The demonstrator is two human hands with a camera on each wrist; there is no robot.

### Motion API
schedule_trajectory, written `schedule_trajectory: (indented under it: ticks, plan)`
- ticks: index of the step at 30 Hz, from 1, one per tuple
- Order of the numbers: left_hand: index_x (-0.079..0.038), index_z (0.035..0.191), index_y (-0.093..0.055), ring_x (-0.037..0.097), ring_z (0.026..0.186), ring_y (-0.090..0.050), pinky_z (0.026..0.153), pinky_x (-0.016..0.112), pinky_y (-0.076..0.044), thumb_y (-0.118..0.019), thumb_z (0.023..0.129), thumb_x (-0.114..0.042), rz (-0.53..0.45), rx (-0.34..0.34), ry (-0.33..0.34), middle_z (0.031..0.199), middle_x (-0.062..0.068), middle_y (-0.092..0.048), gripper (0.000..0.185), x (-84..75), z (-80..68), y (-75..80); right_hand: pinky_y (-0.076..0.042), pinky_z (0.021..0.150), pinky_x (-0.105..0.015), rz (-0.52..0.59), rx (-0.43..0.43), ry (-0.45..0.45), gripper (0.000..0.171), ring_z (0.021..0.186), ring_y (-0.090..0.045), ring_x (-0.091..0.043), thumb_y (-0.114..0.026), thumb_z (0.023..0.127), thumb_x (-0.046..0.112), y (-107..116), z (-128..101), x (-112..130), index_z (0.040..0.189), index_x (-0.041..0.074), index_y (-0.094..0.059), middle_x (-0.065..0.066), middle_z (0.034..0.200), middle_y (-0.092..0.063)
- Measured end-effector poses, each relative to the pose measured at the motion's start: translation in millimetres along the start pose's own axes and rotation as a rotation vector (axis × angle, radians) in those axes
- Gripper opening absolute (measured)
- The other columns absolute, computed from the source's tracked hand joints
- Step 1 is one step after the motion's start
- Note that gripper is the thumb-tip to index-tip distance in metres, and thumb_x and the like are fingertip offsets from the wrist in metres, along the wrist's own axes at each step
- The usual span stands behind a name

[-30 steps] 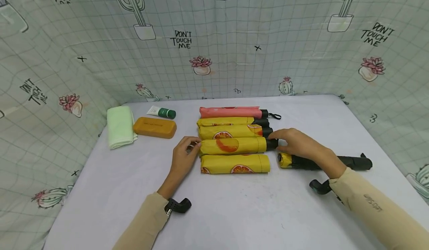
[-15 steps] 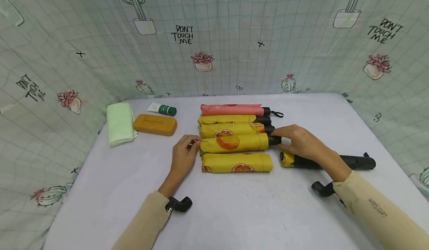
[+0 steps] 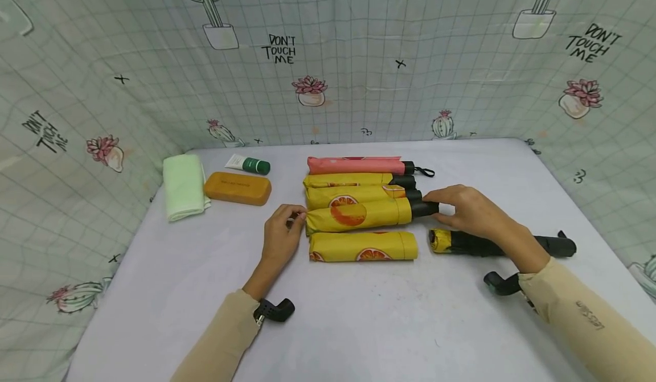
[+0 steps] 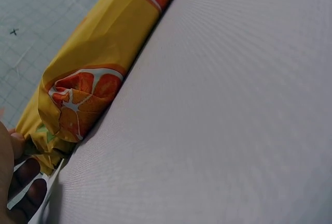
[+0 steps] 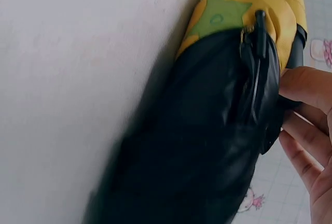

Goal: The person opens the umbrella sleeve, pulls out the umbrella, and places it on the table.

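Currently both hands bracket the folded yellow orange-print umbrella (image 3: 359,216), fourth in the row on the white table (image 3: 359,325). Left hand (image 3: 279,239) pinches its fabric tip with curled fingers; right hand (image 3: 468,211) grips the black handle (image 3: 424,209). To do this well, I'd say: pull straight along the axis, keep it parallel to the neighbouring yellow umbrella (image 3: 359,195), and don't nudge the yellow sleeve (image 3: 363,246) in front. Versus a second ago, the handle sits further right, and the right hand has shifted right with it.

yellow orange-print umbrella (image 3: 359,215) | folded, sleeved | lying fourth in row, slightly tilted
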State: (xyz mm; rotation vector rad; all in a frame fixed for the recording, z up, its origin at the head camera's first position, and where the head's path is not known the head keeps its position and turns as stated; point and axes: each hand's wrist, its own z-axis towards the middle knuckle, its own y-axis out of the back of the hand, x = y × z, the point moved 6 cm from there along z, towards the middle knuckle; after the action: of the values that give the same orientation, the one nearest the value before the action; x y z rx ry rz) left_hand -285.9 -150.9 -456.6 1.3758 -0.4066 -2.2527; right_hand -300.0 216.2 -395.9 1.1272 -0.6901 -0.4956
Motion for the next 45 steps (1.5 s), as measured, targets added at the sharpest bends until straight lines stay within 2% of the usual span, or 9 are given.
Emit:
schedule_trajectory:
  ticks: [10, 17, 37, 45]
  plan:
    - [-0.005, 0.101, -0.071, 0.017, 0.087, -0.064, 0.072, 0.032, -0.053, -0.066, 0.097, -0.008, 0.009, -0.008, -0.035, 0.099, 0.006, -0.066, 0.007, 0.5, 0.3, 1.0, -0.055, 0.083, -0.049, -0.011, -0.053, 0.031, 0.042, 0.102, -0.069, -0.032, -0.084, 0.074, -0.004, 12, -13, -7, 0.113, 0.001, -0.073, -0.012, 0.111, -0.073]
    - [-0.006, 0.101, -0.071, 0.018, 0.086, -0.064, 0.070, 0.030, -0.052, -0.066, 0.097, -0.009, 0.004, 0.006, -0.013, 0.099, 0.005, -0.066, 0.007, 1.3, -0.7, -1.4, -0.056, 0.081, -0.049, -0.018, -0.063, 0.011, 0.044, 0.100, -0.069, -0.032, -0.085, 0.072, -0.006, 18, -23, -13, 0.113, 0.002, -0.073, -0.013, 0.111, -0.073]
    - [-0.006, 0.101, -0.072, 0.016, 0.087, -0.063, 0.068, 0.028, -0.050, -0.066, 0.098, -0.009, 0.013, 0.026, 0.021, 0.101, 0.004, -0.067, 0.007, 0.5, -1.3, -2.5, -0.057, 0.080, -0.048, -0.022, -0.045, -0.057, 0.045, 0.099, -0.070, -0.032, -0.086, 0.071, -0.006, 32, -42, -25, 0.113, 0.003, -0.073, -0.012, 0.110, -0.073]
    - [-0.007, 0.101, -0.071, 0.016, 0.086, -0.063, 0.069, 0.028, -0.049, -0.066, 0.097, -0.008, 0.007, 0.025, 0.012, 0.101, 0.004, -0.067, 0.007, 1.2, -0.6, -3.9, -0.057, 0.079, -0.048, -0.026, -0.037, -0.061, 0.046, 0.099, -0.070, -0.033, -0.087, 0.070, -0.007, 38, -45, -28, 0.113, 0.003, -0.073, -0.013, 0.111, -0.073]
